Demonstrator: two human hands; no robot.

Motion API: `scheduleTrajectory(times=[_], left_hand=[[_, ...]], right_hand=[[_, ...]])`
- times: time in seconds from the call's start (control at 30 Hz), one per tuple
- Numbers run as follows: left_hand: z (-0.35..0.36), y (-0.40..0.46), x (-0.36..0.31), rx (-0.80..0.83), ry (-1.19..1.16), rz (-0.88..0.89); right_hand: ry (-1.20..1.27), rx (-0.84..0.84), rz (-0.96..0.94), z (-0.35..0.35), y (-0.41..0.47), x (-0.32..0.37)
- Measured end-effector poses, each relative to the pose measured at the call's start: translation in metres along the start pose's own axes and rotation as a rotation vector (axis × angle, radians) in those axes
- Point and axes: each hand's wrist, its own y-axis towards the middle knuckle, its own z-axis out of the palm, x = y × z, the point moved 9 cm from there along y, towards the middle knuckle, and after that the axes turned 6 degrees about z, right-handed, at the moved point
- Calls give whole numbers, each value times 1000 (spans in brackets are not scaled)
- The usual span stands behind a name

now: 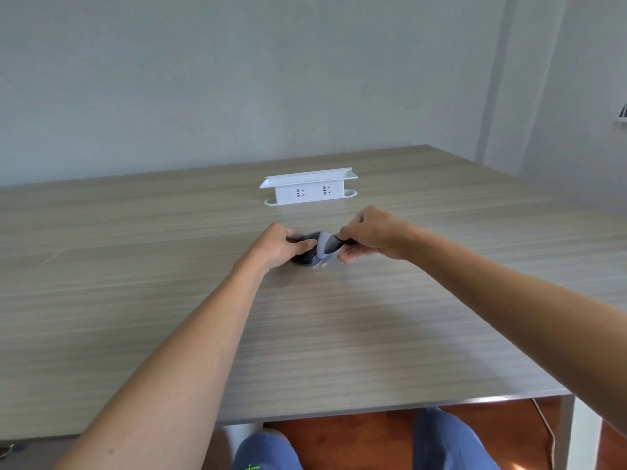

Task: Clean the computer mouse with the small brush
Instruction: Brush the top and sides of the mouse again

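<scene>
A black computer mouse [305,256] lies on the wooden table [305,334], near its middle. My left hand [280,244] grips the mouse from the left, thumb and fingers wrapped over its body. My right hand [371,234] pinches a small brush [330,245] with a dark head and pale bristles. The brush head rests on the mouse's right side, where the bristles look blurred. Most of the mouse is hidden under my left hand and the brush.
A white socket box [308,191] with two outlets stands on the table behind the mouse. The table's front edge runs just above my knees [441,442]. A wall closes the far side, and the table's right edge lies near a corner.
</scene>
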Motion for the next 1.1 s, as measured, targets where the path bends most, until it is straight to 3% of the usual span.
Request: scheduleTrajectory(times=[0.13,0.33,0.53,0.73,0.93,1.1], left_hand=[[-1,1,1,7,1,-2],[-3,-3,-3,-11,30,-12],[-2,-3,-2,-14,-13,3],[-2,-2,1,-27,-6,-24],[-1,-3,0,-33,-37,-11],[-2,-1,2,-32,-17,-17]], right_hand=[[-75,-119,-16,-4,4,0],[2,20,-10,24,-9,2],[-51,-183,-10,-2,-1,4],[38,-7,46,30,-10,-6],[-32,-227,25,-6,3,-2],[69,-11,74,22,-7,-5]])
